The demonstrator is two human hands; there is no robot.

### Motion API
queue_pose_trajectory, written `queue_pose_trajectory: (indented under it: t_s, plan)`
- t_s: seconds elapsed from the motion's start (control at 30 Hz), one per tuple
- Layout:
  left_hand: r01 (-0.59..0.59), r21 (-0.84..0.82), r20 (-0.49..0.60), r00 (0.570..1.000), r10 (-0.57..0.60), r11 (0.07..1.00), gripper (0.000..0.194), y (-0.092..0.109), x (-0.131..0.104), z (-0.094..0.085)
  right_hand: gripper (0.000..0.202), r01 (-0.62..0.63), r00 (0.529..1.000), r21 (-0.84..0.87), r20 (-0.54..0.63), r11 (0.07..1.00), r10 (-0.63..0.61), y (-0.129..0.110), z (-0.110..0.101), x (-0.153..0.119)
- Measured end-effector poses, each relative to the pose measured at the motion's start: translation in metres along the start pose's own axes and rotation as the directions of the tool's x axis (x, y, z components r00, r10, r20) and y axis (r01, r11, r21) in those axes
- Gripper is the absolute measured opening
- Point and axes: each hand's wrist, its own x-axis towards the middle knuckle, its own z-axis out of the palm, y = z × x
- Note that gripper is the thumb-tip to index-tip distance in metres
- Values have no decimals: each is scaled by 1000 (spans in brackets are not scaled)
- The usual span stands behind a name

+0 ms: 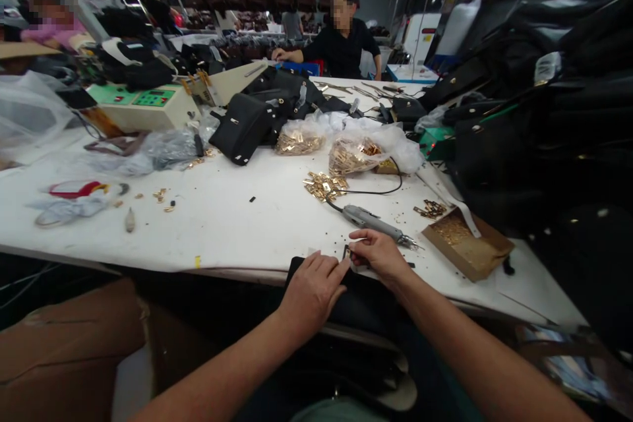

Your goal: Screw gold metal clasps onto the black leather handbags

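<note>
A dark bag piece (368,300) lies at the front edge of the white table. My left hand (314,287) rests on its left part, fingers together and pressing it. Close by on the right, my right hand (376,254) pinches at a small dark-rimmed metal piece (347,252) on the bag piece's upper edge. Just beyond my right hand lies a grey electric screwdriver (373,221) with its tip to the right. Further back is a loose pile of gold metal plates (324,186).
An open cardboard box (467,244) of small gold parts stands right. Behind are plastic bags of gold parts (346,151), black bags (242,128) and a green-topped machine (143,102). A person in black (346,46) is across the table.
</note>
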Motion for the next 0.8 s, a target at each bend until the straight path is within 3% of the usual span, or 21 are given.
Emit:
queue_pose_trajectory:
  t_s: [0.2,0.4,0.57,0.67,0.8]
  plan:
    - [-1,34,154,988,-5,999,40,-7,12,0,27,-17,1000,-164,-29,986,12,-1,2,12]
    - [-59,62,190,981,46,996,30,-13,23,8,9,26,998,-307,-48,951,-43,1,4,20]
    - [-82,77,221,973,64,994,24,-16,27,10,7,91,992,-427,-37,900,-117,7,2,23]
    - [-85,80,205,976,67,993,23,-16,27,11,8,153,978,-568,-30,809,-206,4,3,21]
    - [-89,92,188,980,71,992,23,-16,26,12,7,193,955,-767,5,611,-296,-5,4,18]
